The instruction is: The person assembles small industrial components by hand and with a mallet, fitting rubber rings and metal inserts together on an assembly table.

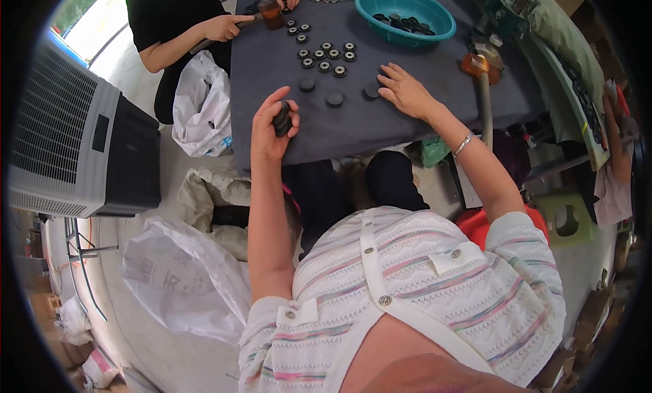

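My left hand (270, 127) is raised over the near edge of the dark grey table (421, 114) and grips a small stack of black round discs (282, 118). My right hand (407, 91) rests flat on the table, its fingertips touching a black disc (371, 92). Two more plain black discs (334, 99) (307, 84) lie between my hands. Beyond them sit two rows of black discs with pale centres (326, 57).
A teal bowl (435, 27) with black parts stands at the far right of the table. Across the table another person's hand (224, 27) holds a brown-headed mallet (270, 12). A second mallet (478, 70) lies at the right. White sacks (200, 108) and a fan unit (75, 135) stand at the left.
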A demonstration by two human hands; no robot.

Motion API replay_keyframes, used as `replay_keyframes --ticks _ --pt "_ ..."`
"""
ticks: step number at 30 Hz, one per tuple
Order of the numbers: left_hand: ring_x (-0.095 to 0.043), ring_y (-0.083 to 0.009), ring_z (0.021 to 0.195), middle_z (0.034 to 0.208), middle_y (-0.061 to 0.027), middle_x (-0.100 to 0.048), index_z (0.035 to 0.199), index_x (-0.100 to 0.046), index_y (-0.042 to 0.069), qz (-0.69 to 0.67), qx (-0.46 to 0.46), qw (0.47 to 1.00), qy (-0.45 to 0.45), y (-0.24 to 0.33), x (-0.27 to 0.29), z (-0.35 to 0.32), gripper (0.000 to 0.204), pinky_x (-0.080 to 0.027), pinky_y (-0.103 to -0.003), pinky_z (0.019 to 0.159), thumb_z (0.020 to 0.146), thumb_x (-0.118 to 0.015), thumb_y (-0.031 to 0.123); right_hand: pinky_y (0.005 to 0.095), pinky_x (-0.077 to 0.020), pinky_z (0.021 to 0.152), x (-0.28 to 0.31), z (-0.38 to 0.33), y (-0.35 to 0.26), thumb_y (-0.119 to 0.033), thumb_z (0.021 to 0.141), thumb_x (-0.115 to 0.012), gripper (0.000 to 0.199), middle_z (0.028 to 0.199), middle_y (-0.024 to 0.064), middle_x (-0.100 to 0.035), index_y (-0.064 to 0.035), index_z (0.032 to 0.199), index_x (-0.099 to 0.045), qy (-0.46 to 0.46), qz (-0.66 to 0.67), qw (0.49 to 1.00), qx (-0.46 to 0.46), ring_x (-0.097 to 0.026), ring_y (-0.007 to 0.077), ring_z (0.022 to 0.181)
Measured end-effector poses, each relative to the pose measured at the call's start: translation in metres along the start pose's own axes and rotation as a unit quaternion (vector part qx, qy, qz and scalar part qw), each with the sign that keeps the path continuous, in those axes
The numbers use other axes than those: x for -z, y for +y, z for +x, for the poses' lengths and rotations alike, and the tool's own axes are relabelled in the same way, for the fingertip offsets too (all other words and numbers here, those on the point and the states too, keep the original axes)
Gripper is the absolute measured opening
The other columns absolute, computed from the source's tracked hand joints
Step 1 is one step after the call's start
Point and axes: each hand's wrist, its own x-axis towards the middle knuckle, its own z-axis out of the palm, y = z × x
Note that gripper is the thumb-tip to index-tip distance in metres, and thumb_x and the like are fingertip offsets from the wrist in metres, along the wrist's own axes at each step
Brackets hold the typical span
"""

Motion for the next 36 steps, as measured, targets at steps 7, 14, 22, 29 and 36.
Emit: replay_keyframes --ticks 7,14,22,29,36 --pt "-0.054 -0.0216 0.061 0.087 -0.0149 -0.058 0.122 -0.050 -0.002 -0.003 0.004 1.000 -0.007 -0.001 0.003 0.003 0.037 -0.039 -0.027 0.043 0.086 -0.048 0.010 0.0384 -0.0368 0.101 0.027 0.003 0.021 -0.026 0.094 -0.047 0.040 0.128 0.0198 -0.050 -0.0029 0.126 -0.050 0.186 0.208 0.956 -0.095 -0.044 0.0334 0.123" --pt "-0.054 -0.0209 0.062 0.088 -0.0149 -0.057 0.123 -0.048 -0.002 -0.004 -0.005 1.000 -0.012 -0.002 0.005 0.004 0.038 -0.039 -0.026 0.043 0.087 -0.048 0.011 0.0394 -0.0360 0.102 0.018 -0.001 0.017 -0.024 0.093 -0.048 0.045 0.134 0.0199 -0.044 0.0001 0.130 -0.044 0.131 0.081 0.987 -0.045 -0.040 0.0338 0.126" --pt "-0.055 -0.0210 0.061 0.088 -0.0154 -0.057 0.123 -0.048 -0.003 0.001 -0.007 1.000 0.000 -0.002 0.000 0.000 0.038 -0.040 -0.026 0.042 0.086 -0.049 0.010 0.0406 -0.0343 0.104 0.003 0.042 0.020 -0.033 0.093 -0.047 0.051 0.136 0.0211 -0.041 0.0030 0.129 -0.042 0.049 -0.011 0.999 -0.014 -0.035 0.0350 0.129" --pt "-0.055 -0.0200 0.059 0.087 -0.0154 -0.057 0.121 -0.050 -0.002 0.003 -0.001 1.000 0.006 -0.003 -0.002 -0.001 0.039 -0.038 -0.024 0.040 0.085 -0.051 0.012 0.0422 -0.0295 0.107 -0.020 0.060 0.018 -0.046 0.093 -0.041 0.062 0.139 0.0216 -0.037 0.0037 0.130 -0.041 -0.029 -0.095 0.994 -0.050 -0.033 0.0354 0.130" --pt "-0.054 -0.0185 0.056 0.088 -0.0149 -0.057 0.121 -0.051 -0.002 0.006 -0.013 1.000 0.004 -0.002 -0.003 0.003 0.039 -0.036 -0.023 0.038 0.085 -0.053 0.012 0.0411 -0.0267 0.108 -0.021 0.065 0.017 -0.050 0.092 -0.039 0.066 0.140 0.0183 -0.037 0.0018 0.134 -0.038 0.005 -0.112 0.992 -0.060 -0.032 0.0324 0.132"
